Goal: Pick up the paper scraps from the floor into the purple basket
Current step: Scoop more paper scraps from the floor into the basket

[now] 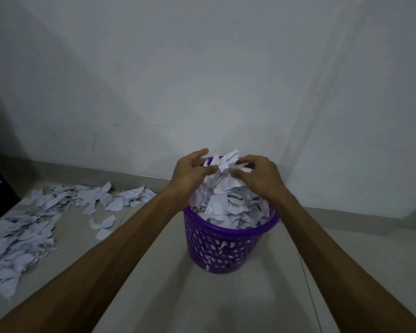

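Both bare forearms reach in from the bottom corners of the frame and meet just above centre, over the purple basket (pixel 226 239). The basket stands upright on the pale floor (pixel 262 296), a little right of centre and close to the grey wall (pixel 202 68), and its perforated side shows white bits through the holes.

It is heaped well past its rim with paper scraps (pixel 228 203), the mound rising to a peak between the two hands. The left hand (pixel 190 174) comes in from the left of the heap, its fingers curled and spread, the fingertips pressing into a crumpled bunch at the top of the heap. The right hand (pixel 259 175) mirrors it from the right, fingers bent inward and pinching the same bunch at the peak. The two hands nearly touch over the crumpled paper, wrists angled slightly down.

Over at the left of the frame, a wide loose scatter of scraps (pixel 27 227) still lies flat on the floor, well apart from the basket, running from the left edge toward the wall's base, with a few stray pieces (pixel 103 224) nearer the middle.
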